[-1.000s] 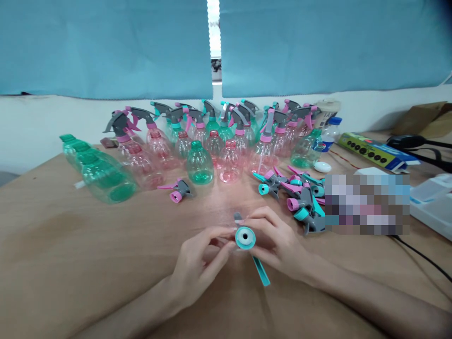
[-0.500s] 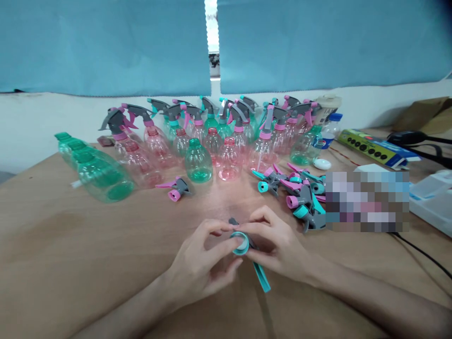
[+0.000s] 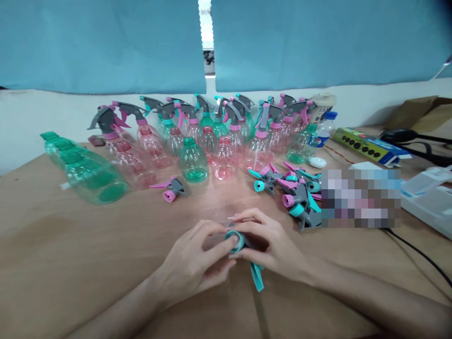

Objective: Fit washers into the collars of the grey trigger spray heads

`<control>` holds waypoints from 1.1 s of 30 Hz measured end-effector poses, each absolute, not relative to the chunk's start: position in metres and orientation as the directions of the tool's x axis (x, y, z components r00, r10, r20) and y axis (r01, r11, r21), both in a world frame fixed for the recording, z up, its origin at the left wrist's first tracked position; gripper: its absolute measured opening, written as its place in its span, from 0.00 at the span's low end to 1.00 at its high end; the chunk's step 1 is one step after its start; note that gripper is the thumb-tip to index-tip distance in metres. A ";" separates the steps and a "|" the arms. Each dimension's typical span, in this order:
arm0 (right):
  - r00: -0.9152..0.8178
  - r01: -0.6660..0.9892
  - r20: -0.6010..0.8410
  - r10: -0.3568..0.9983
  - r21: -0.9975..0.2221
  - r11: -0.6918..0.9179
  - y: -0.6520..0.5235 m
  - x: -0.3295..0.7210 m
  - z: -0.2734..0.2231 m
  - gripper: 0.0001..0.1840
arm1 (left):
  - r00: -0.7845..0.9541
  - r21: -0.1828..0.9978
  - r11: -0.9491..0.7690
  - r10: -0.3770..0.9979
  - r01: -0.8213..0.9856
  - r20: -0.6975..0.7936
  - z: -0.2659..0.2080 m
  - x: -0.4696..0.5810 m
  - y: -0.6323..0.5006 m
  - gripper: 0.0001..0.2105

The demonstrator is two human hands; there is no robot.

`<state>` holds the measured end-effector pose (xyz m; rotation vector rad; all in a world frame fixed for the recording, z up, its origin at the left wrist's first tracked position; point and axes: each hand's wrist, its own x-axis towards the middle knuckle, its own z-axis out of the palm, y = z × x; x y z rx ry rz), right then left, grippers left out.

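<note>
Between my two hands is a grey and turquoise spray trigger head (image 3: pixel 256 278), its round turquoise collar facing me and its turquoise lever pointing down. My right hand (image 3: pixel 273 242) wraps its fingers around the grey body, which it partly hides. My left hand (image 3: pixel 197 254) grips the collar, with one fingertip pressed into its opening. A pink and grey trigger head (image 3: pixel 175 188) lies alone on the table beyond my hands. To the right, several pink, turquoise and grey trigger heads (image 3: pixel 300 195) are heaped together.
Several clear bottles, such as a green bottle (image 3: pixel 194 162) and a pink bottle (image 3: pixel 224 160), stand across the wooden table (image 3: pixel 106 263). Green bottles (image 3: pixel 95 181) lean at left. A white cap (image 3: pixel 318 162), a printed box (image 3: pixel 369 146) and a black cable (image 3: pixel 420 249) are at right.
The whole view has shifted slightly, so things appear a little further left. My right fingers have closed further over the trigger head, whose lever now points more steeply down.
</note>
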<state>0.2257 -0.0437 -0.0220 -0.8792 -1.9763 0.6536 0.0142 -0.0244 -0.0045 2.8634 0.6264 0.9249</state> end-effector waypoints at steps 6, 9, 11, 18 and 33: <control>-0.400 0.320 0.402 0.824 -0.781 0.536 -0.045 0.223 -0.016 0.16 | 0.748 0.279 -0.871 0.491 0.405 0.447 -0.003 0.018 -0.024 0.14; -0.424 0.315 0.377 0.824 -0.792 0.524 -0.045 0.224 -0.016 0.16 | 0.764 0.333 -0.854 0.512 0.400 0.393 -0.002 0.018 -0.025 0.15; -0.445 0.317 0.355 0.822 -0.796 0.516 -0.044 0.225 -0.017 0.16 | 0.773 0.368 -0.838 0.527 0.403 0.354 -0.001 0.018 -0.026 0.14; -0.451 0.322 0.292 0.844 -0.828 0.459 -0.043 0.225 -0.018 0.17 | 0.764 0.419 -0.815 0.549 0.400 0.338 -0.005 0.017 -0.026 0.10; -0.265 0.281 0.327 0.907 -0.874 0.397 -0.035 0.241 -0.028 0.18 | 0.677 0.599 -0.658 0.694 0.457 0.245 -0.007 0.018 -0.032 0.08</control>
